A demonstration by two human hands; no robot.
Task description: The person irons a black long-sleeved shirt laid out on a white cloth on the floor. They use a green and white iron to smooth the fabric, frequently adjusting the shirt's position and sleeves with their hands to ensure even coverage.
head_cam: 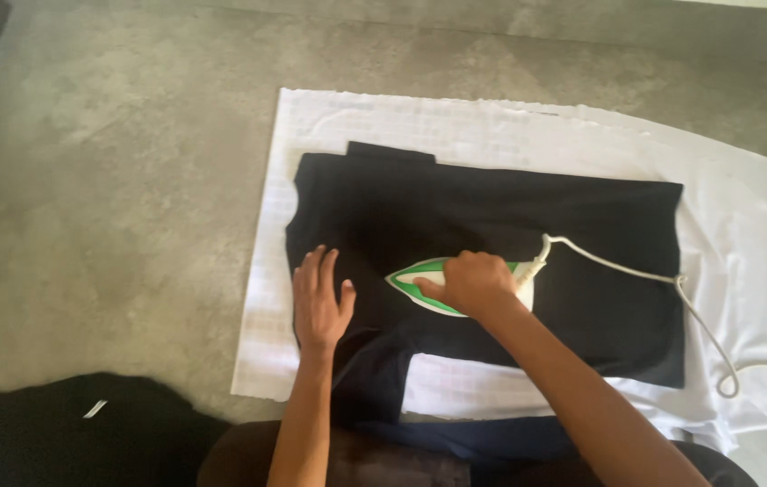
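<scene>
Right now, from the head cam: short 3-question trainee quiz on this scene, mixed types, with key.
1. True or false: the right hand grips the green and white iron.
2. The left hand lies on: A) grey floor B) black garment C) cord
3. Fill in: the garment lies on a ___ cloth.

Key: 1 true; 2 B; 3 white.

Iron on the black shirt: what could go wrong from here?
1. The left hand lies flat on the black shirt just ahead of the iron tip; a push that way might burn the fingers.
2. The cord loops loosely across the white sheet and could snag or drag the cloth.
</scene>
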